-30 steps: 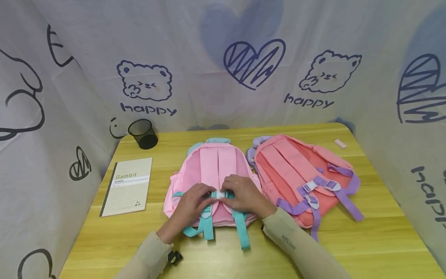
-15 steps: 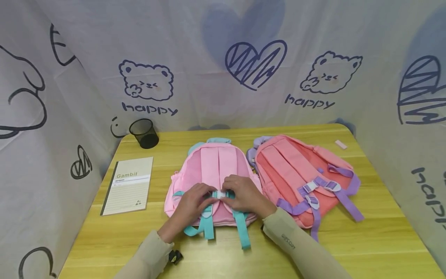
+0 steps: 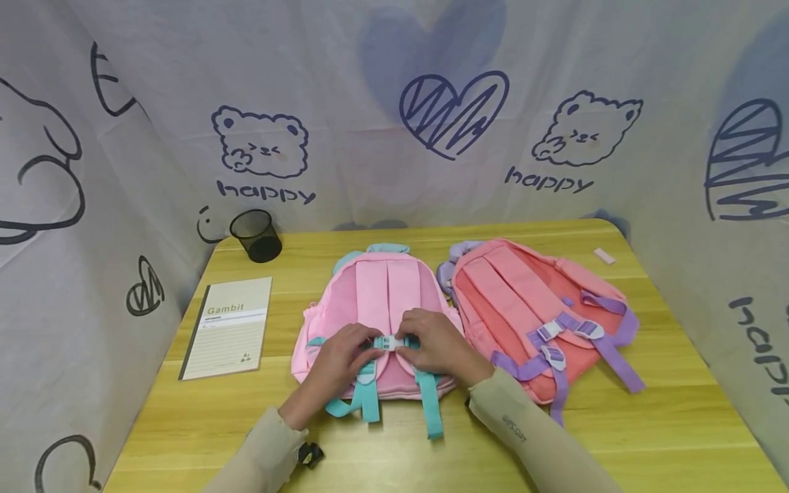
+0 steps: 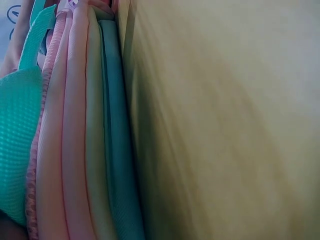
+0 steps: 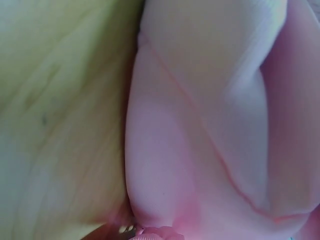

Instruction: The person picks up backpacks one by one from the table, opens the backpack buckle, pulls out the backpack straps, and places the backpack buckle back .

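Observation:
A light pink backpack (image 3: 382, 287) with teal straps lies back-up in the middle of the yellow table (image 3: 653, 424). Across its shoulder straps runs a teal chest strap with a white buckle (image 3: 390, 343). My left hand (image 3: 339, 356) pinches the strap at the buckle's left side, and my right hand (image 3: 434, 342) pinches it at the right side. The left wrist view shows only the bag's pink and teal edges (image 4: 90, 140) against the table. In the right wrist view, blurred pink fabric (image 5: 210, 140) fills the frame.
A coral backpack (image 3: 530, 308) with purple straps lies just right of the pink one. A "Gambit" notebook (image 3: 228, 327) lies at the left, a black mesh cup (image 3: 255, 236) behind it. A small pink eraser (image 3: 604, 255) sits far right. Printed cloth walls surround the table.
The hands have drawn slightly apart, so more of the white buckle and teal strap shows between them. The backpacks have not moved.

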{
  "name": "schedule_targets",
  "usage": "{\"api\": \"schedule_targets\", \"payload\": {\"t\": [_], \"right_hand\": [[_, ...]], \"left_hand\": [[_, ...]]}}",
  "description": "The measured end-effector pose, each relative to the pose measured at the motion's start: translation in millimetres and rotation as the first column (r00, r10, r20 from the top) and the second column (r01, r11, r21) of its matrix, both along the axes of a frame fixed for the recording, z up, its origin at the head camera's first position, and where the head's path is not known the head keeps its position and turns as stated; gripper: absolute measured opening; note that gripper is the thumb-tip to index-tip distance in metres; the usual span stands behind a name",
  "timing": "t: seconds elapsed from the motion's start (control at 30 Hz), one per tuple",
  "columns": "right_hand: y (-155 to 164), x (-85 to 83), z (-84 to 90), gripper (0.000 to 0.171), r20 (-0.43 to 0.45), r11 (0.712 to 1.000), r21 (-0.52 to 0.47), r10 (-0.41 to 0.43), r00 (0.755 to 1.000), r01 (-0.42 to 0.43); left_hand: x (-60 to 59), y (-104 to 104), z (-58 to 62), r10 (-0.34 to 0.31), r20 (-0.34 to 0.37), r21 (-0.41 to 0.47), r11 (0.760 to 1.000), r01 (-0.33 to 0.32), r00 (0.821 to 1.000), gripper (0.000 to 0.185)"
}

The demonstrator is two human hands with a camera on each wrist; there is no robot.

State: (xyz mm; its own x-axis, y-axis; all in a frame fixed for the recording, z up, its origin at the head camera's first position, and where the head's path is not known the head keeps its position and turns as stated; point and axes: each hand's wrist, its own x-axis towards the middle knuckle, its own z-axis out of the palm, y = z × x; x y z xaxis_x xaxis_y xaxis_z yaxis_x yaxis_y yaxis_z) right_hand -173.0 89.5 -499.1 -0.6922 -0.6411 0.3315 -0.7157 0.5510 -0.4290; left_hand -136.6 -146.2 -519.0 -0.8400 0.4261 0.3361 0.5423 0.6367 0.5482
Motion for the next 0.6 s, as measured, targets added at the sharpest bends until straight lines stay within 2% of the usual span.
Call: {"api": "schedule_targets", "payload": {"t": [0.33, 0.6], "right_hand": [[3.8, 1.8, 3.6, 0.013, 0.040, 1.000, 0.008, -0.020, 0.999, 0.020], [6.4, 0.9, 4.9, 0.011, 0.034, 1.000, -0.020, -0.002, 0.999, 0.003]], "left_hand": [[1.0, -2.5, 4.5, 0.011, 0.027, 0.008, 1.000, -0.012, 1.000, 0.024], [1.2, -4.0, 3.8, 0.023, 0.038, 0.031, 0.999, -0.024, 0.999, 0.024]]}}
